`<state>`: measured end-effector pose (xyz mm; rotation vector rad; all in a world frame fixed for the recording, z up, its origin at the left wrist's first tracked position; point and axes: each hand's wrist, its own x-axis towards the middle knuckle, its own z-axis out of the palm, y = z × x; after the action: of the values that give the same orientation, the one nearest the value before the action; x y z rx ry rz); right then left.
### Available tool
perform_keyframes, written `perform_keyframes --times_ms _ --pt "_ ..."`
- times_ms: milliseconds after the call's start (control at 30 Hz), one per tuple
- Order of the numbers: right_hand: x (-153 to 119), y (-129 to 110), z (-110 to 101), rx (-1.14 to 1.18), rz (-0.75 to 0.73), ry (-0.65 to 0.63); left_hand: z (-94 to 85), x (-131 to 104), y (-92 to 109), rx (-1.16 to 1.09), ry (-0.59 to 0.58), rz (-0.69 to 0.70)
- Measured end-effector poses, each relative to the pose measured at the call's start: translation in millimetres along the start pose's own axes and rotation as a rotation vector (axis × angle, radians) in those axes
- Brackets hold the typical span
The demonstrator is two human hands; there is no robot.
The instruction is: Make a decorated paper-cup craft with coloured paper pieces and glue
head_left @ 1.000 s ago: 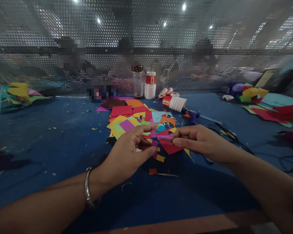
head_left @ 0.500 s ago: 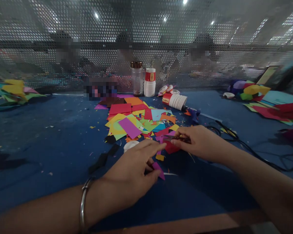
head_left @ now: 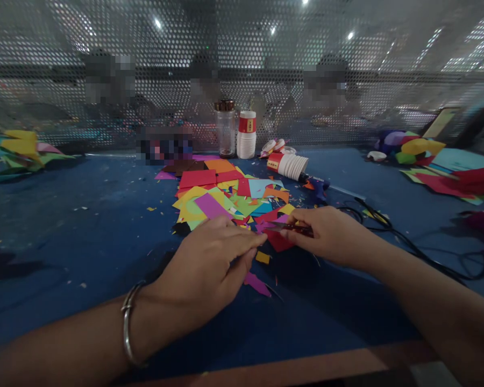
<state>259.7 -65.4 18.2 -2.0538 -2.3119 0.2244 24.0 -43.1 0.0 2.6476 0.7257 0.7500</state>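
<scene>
My right hand point(head_left: 326, 231) is closed around a pair of scissors point(head_left: 300, 230), whose blades point left over scraps of paper. Just left of the blade tips is my left hand point(head_left: 210, 263), thumb and forefinger pressed together; what they pinch, if anything, I cannot make out. A narrow purple paper piece point(head_left: 258, 285) shows below the left hand's fingers, its upper end hidden by them. Under the scissors lies a red paper piece point(head_left: 279, 241), with a small yellow scrap point(head_left: 262, 257) near it.
Cut coloured paper, including a red sheet point(head_left: 197, 177), is heaped ahead. Behind stand a glass bottle point(head_left: 226, 131) and stacked paper cups point(head_left: 247, 141); another cup stack point(head_left: 292, 166) lies near a blue glue gun point(head_left: 318, 188). A black cord point(head_left: 411, 242) winds rightward. Perforated metal panel point(head_left: 242, 64) closes the back.
My left hand has turned palm-down and shifted slightly left, covering the white ring-like object. The purple piece between its fingers now shows beneath the hand. My right hand stays nearly still with the scissors.
</scene>
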Motion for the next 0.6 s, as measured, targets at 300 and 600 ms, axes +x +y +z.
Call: perform_keyframes --times_ms 300,600 --pt "0 2 3 -0.027 -0.015 0.042 -0.3 -6 16 0.223 -0.324 -0.157" --pt "-2 0 1 -0.022 -0.006 0.030 -11.5 0 10 0.307 -0.322 -0.195"
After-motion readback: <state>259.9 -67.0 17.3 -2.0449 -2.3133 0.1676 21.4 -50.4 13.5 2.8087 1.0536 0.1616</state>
